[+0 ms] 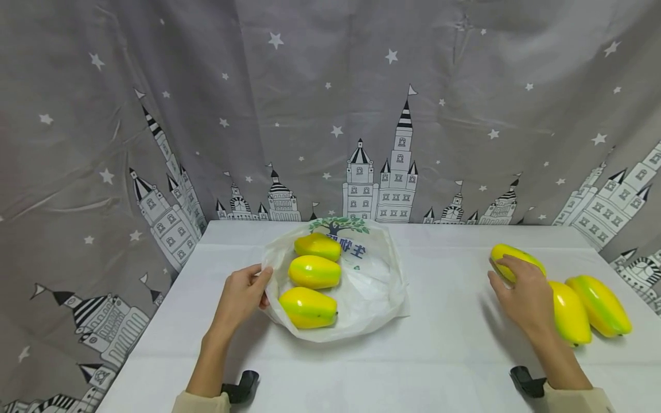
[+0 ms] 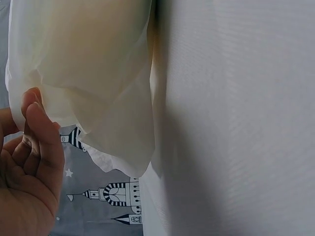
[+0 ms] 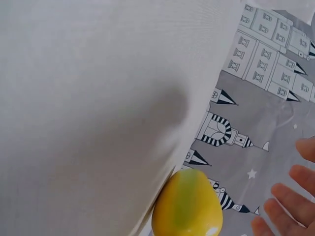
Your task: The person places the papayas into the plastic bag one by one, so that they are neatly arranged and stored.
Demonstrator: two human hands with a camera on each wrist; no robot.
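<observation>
A white plastic bag point(image 1: 369, 287) lies with its mouth open on the table, and three yellow-green papayas point(image 1: 314, 271) rest in a column inside it. My left hand point(image 1: 241, 298) pinches the bag's left rim between thumb and fingers; the left wrist view shows the hand point(image 2: 34, 152) at the edge of the thin plastic point(image 2: 98, 98). At the right, my right hand point(image 1: 527, 295) hovers with parted fingers over the near side of a papaya point(image 1: 521, 258), partly hiding it. In the right wrist view the fingers point(image 3: 290, 204) stand apart from a papaya point(image 3: 187, 206).
Two more papayas, one point(image 1: 570, 315) close beside my right hand and another point(image 1: 599, 304) farther right, lie on the white table point(image 1: 439, 344). A grey curtain point(image 1: 310, 115) printed with castles and stars hangs behind the table and along its sides.
</observation>
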